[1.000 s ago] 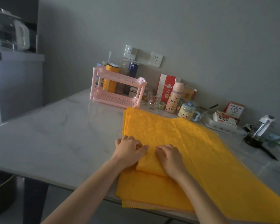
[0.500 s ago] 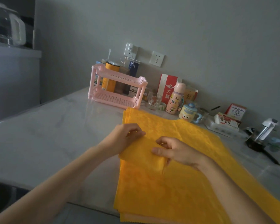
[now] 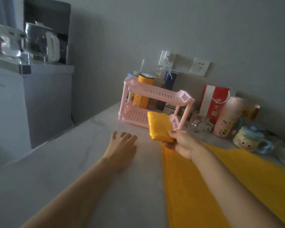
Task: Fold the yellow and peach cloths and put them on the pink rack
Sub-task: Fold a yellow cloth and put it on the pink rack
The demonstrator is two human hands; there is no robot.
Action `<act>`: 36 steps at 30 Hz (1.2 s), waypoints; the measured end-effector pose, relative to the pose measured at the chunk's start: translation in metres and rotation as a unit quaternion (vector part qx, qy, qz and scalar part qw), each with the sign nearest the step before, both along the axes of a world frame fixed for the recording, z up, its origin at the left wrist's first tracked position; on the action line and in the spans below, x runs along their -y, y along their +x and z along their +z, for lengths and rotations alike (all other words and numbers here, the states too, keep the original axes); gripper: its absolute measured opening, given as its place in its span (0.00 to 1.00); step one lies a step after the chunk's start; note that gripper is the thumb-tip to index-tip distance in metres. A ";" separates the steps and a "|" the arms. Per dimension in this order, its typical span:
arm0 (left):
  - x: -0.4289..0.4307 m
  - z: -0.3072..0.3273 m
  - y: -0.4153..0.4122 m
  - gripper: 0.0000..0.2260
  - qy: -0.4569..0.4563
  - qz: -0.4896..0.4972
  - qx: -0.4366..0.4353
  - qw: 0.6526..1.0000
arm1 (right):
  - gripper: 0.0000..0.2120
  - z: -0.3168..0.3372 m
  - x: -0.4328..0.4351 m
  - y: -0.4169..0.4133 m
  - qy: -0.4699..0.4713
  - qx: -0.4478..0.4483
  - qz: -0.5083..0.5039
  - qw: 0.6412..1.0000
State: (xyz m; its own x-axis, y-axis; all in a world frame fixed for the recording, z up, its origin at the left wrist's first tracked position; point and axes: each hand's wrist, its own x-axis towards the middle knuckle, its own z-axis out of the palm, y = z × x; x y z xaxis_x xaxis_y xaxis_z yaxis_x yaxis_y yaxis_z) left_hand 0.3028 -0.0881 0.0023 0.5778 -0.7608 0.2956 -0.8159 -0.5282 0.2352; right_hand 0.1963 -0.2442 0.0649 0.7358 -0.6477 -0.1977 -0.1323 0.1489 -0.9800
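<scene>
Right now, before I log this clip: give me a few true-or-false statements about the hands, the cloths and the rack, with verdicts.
1. The right hand holds a folded cloth. True.
2. The left hand grips a cloth. False: its fingers are spread and it holds nothing, low over the table.
3. The folded cloth lies on the rack's top shelf. False: it is held in front of the lower shelf of the rack.
4. A spread cloth, yellow, lies on the table under the right arm. True.
5. An orange canister stands behind the rack. True.
</scene>
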 end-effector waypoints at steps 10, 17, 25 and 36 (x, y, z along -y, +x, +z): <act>0.006 -0.010 0.013 0.16 -0.038 0.033 -0.038 0.998 | 0.21 -0.014 0.027 0.183 -0.163 -0.079 -0.073 0.981; 0.003 -0.012 0.018 0.16 -0.066 0.023 -0.060 0.996 | 0.18 -0.027 0.021 0.192 -0.427 -0.270 -0.048 0.862; -0.007 -0.007 0.016 0.14 -0.057 0.014 -0.033 0.998 | 0.14 0.002 -0.012 0.025 -0.487 -0.157 0.130 0.849; -0.057 0.008 -0.179 0.26 -0.098 -0.232 0.012 0.968 | 0.15 -0.002 -0.063 -0.291 -0.402 -0.286 0.170 0.853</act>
